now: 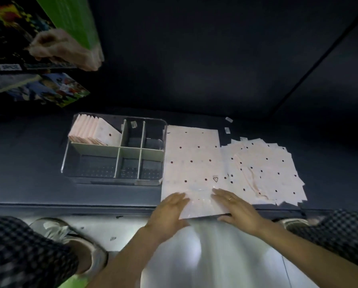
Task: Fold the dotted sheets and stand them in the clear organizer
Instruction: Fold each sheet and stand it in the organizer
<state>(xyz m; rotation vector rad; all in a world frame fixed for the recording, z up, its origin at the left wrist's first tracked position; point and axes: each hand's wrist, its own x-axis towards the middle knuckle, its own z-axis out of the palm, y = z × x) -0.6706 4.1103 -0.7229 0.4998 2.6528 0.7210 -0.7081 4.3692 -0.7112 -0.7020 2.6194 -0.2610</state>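
My left hand (pixel 169 206) lies flat, fingers straight, on the near left corner of the dotted sheet (pixel 192 163) spread at the desk's (pixel 28 163) near edge. My right hand (pixel 236 206) presses flat on the sheet's near right part, fingers straight too, with a ring on one finger. Neither hand grips anything; both only press the paper down. The sheet's near edge hangs slightly past the desk edge.

Just left of the sheet, touching its left edge, stands the clear organizer (pixel 113 148) with pale dividers. Its far left compartment holds a row of folded sheets (pixel 91 132) standing upright. Right of the flat sheet, overlapping its right edge, lies a loose pile of dotted sheets (pixel 265 171), fanned out untidily toward the desk's right side.
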